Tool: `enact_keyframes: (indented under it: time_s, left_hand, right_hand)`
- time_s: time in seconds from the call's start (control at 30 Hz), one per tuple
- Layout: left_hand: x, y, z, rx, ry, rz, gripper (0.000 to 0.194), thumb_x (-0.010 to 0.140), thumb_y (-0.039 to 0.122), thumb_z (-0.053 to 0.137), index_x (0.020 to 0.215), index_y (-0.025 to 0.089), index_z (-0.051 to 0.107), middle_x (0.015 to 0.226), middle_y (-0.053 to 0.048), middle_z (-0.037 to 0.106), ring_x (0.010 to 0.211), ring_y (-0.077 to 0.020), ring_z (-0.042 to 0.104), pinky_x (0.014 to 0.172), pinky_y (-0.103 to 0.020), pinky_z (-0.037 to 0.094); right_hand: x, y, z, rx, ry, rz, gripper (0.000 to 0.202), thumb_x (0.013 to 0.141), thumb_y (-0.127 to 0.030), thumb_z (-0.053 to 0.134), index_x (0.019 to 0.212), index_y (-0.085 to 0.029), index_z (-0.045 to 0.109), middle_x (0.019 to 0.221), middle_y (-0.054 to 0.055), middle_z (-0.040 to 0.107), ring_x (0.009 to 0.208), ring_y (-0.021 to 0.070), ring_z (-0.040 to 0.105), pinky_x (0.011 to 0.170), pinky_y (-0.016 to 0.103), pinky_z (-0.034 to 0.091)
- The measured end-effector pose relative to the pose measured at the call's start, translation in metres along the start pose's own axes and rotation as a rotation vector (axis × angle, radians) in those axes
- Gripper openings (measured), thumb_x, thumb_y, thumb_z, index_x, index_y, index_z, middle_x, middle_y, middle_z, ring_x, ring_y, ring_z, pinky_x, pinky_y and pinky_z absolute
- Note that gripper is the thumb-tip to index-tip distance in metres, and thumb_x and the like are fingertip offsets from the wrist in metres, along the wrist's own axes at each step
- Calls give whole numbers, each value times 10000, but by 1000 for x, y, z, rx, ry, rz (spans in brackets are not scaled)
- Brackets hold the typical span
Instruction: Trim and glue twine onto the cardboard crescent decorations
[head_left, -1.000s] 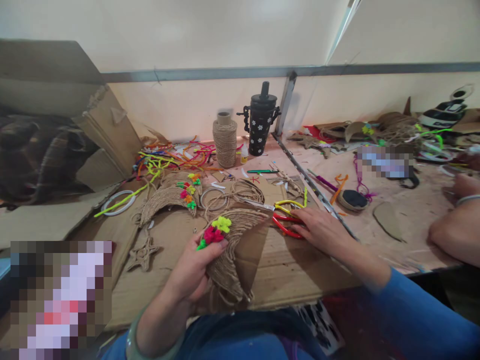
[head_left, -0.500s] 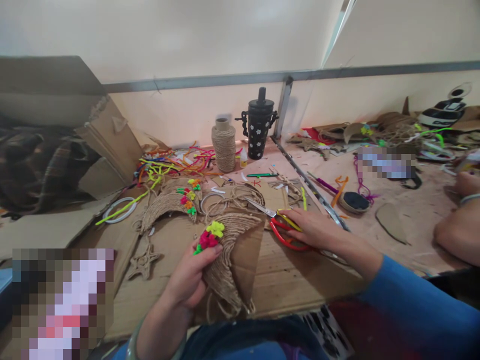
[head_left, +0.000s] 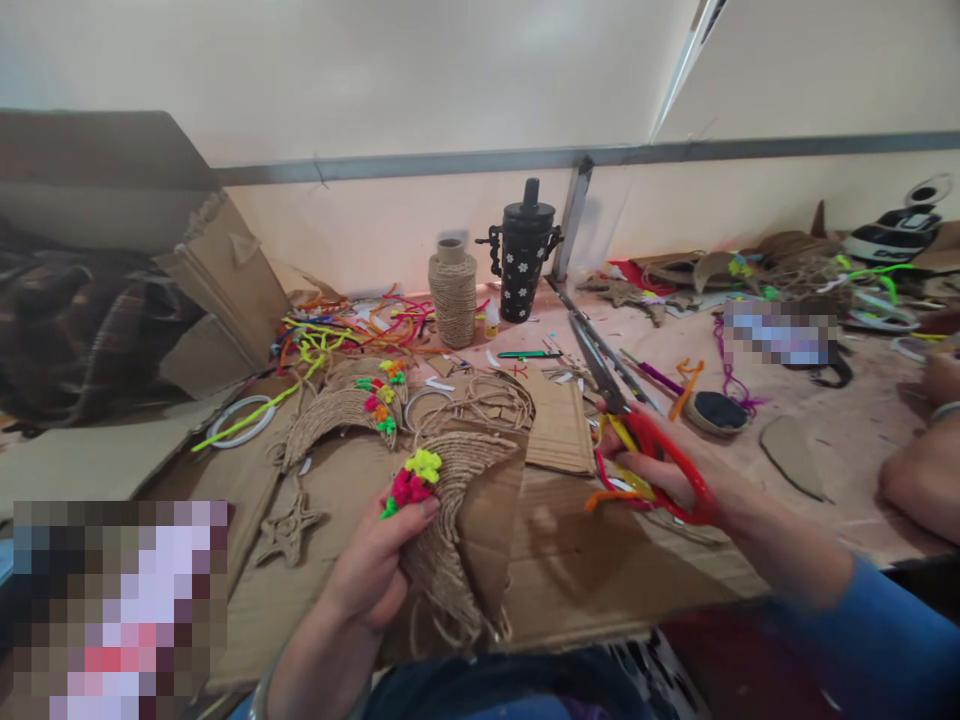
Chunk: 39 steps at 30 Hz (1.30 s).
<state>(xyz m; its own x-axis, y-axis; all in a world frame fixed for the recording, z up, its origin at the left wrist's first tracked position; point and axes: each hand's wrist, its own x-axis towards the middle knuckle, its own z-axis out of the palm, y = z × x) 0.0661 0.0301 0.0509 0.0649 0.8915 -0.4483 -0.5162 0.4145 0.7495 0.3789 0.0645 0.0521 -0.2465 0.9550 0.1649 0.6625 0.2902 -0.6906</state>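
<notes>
My left hand [head_left: 382, 565] is closed on a twine-wrapped cardboard crescent [head_left: 444, 550], with its thumb just below a cluster of fuzzy flowers [head_left: 412, 484] in yellow, pink and green. Scissors [head_left: 681, 468] with red and yellow handles are in my right hand [head_left: 664, 455], raised over the cardboard, their blades pointing up and away. Beneath that hand an orange fuzzy stem [head_left: 611, 497] shows. Another twine crescent [head_left: 315, 420] with coloured flowers lies further left, and a twine star [head_left: 291, 528] hangs from it by a cord.
A twine spool [head_left: 454, 305], a small glue bottle [head_left: 491, 322] and a black tumbler [head_left: 523, 265] stand at the back. Coloured pipe cleaners [head_left: 315, 350] are heaped at left beside a cardboard box [head_left: 225, 270]. At far right rests another person's arm [head_left: 922, 485].
My right hand has lifted the scissors off the cardboard and moved right, and the blades now tilt upward. My left hand keeps the crescent in nearly the same place.
</notes>
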Motion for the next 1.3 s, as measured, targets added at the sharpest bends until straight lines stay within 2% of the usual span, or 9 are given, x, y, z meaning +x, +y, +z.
enact_keyframes:
  time_s: [0.07,0.13,0.23,0.47,0.6,0.83,1.03,1.17,1.3]
  left_hand:
    - [0,1,0,-7,-9,3,306,507,178,860,791,162,746,657,-13,756,600,-173,703,595,-232,576]
    - [-1,2,-1,-13,-29,13,320,506,184,872,803,161,754,642,-10,746,598,-166,694,595,-224,574]
    - [-2,1,-3,-21,-45,41,311,494,193,894,769,163,752,652,-7,739,573,-141,664,564,-207,555]
    - [-6,-4,-8,99,9,121,285,467,239,918,647,158,712,565,25,649,522,-93,560,502,-163,460]
    - [-9,-4,-4,162,-1,136,266,462,246,908,620,159,713,554,18,630,520,-98,530,495,-174,439]
    - [-10,-9,-5,247,-26,212,221,467,232,885,578,161,707,540,16,590,532,-101,492,511,-178,415]
    - [-12,-9,-6,264,-48,198,234,470,272,894,588,171,719,546,7,602,539,-104,487,515,-182,403]
    - [-18,-7,-1,272,-11,200,241,459,280,895,574,166,716,537,9,597,543,-102,480,521,-180,400]
    - [-18,-7,-2,291,-11,211,252,463,296,900,610,169,739,551,-2,624,556,-120,517,541,-197,425]
  right_hand:
    - [-10,-7,-2,71,-54,-11,466,886,-532,503,1236,-227,483,996,81,685,859,233,681,688,319,571]
    - [-20,-14,-7,101,-124,-45,636,797,-611,594,1297,-251,438,1123,101,652,995,281,654,794,377,563]
    - [-32,-24,-14,-24,-172,-22,742,698,-641,685,1305,-265,481,1175,104,640,1033,322,632,868,435,531]
    - [-51,-40,-25,-200,-203,32,677,680,-673,689,1215,-265,608,1124,113,685,969,333,665,813,429,551]
    - [-52,-48,-27,-190,-233,37,653,651,-679,717,1157,-272,650,1089,104,698,937,327,672,790,425,555]
    - [-49,-63,-29,-154,-303,38,576,696,-608,729,1158,-272,656,1062,85,709,921,301,678,758,394,560]
    - [-52,-67,-31,-133,-320,46,558,698,-559,758,1164,-269,656,1087,88,708,953,308,668,795,407,543]
    - [-50,-72,-31,-143,-328,28,420,700,-451,786,1053,-241,695,1012,77,731,873,290,685,716,367,550]
    - [-51,-71,-31,-168,-309,-6,353,710,-446,782,982,-232,716,944,76,750,792,275,698,620,327,541]
